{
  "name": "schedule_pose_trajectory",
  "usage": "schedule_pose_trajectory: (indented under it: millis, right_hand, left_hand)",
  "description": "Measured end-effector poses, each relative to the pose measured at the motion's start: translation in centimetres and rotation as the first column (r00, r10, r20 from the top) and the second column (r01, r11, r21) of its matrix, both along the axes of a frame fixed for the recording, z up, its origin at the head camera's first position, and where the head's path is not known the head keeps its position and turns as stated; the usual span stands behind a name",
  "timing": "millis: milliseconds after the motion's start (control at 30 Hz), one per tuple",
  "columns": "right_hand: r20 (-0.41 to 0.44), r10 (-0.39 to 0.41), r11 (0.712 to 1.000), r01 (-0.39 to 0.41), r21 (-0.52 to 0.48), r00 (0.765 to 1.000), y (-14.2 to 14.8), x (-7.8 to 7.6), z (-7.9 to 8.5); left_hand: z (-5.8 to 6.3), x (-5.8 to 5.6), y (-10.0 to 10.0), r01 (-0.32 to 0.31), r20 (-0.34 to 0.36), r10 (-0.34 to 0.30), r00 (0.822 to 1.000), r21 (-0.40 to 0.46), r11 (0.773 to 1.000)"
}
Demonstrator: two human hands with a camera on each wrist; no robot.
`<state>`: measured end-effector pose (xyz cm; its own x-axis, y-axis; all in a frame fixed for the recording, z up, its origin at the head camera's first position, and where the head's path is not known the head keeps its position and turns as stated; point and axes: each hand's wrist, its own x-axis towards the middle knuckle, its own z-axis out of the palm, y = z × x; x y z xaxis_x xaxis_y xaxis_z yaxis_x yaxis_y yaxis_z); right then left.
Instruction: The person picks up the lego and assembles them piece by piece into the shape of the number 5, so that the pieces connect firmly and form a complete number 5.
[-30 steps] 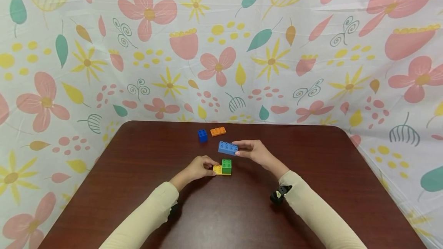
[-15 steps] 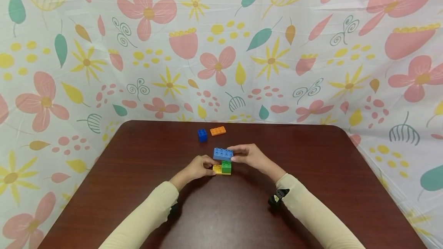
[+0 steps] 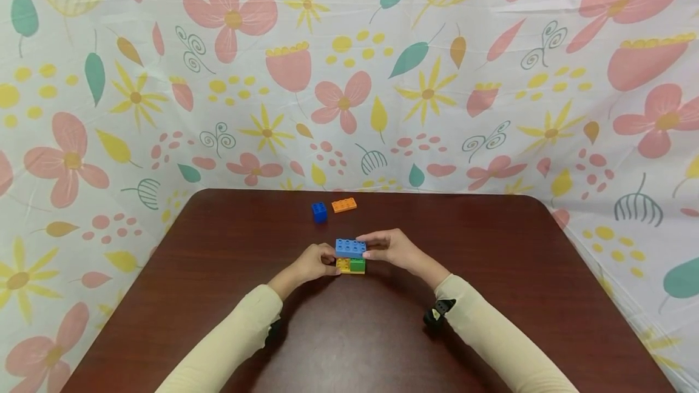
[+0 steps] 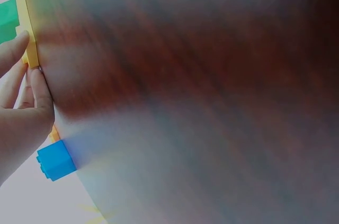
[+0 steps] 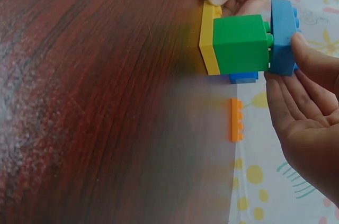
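Observation:
On the table lies a flat yellow toy brick [image 3: 343, 264], and a green brick [image 5: 241, 45] stands on its right half. My left hand [image 3: 309, 263] pinches the yellow brick's left end between thumb and fingers. Above the green brick is a light blue brick [image 3: 351, 247], whose right end my right hand [image 3: 394, 248] grips. In the right wrist view the green studs [image 5: 268, 33] still show in a narrow gap under the light blue brick, so the two are not pressed together. The light blue brick's left half overhangs the yellow studs.
A dark blue brick [image 3: 319, 212] and a flat orange brick [image 3: 344, 205] lie near the far edge of the brown table [image 3: 349, 332]. Behind the table hangs a flower-patterned cloth [image 3: 344, 156].
The right hand has brought the light blue brick left and down, from behind and right of the green brick to just over it. The left hand keeps its hold on the yellow brick.

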<state>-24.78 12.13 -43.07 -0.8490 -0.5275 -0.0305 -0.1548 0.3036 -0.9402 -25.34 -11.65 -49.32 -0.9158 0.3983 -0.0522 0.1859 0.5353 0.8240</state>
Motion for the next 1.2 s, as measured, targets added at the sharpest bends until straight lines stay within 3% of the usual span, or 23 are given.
schedule_pose_trajectory:
  millis: [467, 600, 733, 933, 1200]
  right_hand:
    - [-0.021, -0.005, 0.999, 0.006, 0.044, 1.0, 0.1, 0.0, -0.1]
    - [-0.031, 0.003, 0.999, -0.002, 0.043, 1.0, 0.3, -0.9, -1.4]
    - [-0.042, 0.005, 0.999, -0.003, 0.044, 0.999, 0.5, -1.7, -2.9]
    - [-0.086, 0.01, 0.998, -0.004, 0.068, 0.996, 0.5, -1.7, -3.0]
    - [-0.143, 0.016, 0.996, -0.003, 0.091, 0.99, 0.5, -1.7, -3.1]
  left_hand:
    - [-0.2, -0.1, 0.1, -0.033, 0.027, 0.033, 0.999, 0.0, 0.999]
    - [-0.2, -0.2, 0.1, -0.039, 0.035, 0.039, 0.999, 0.01, 0.999]
    - [0.1, 0.0, 0.0, -0.056, 0.065, 0.053, 0.996, 0.044, 0.997]
    - [0.4, 0.2, -0.2, -0.062, 0.108, 0.053, 0.993, 0.087, 0.994]
    - [0.8, 0.1, -0.9, -0.046, 0.079, 0.029, 0.996, 0.222, 0.974]
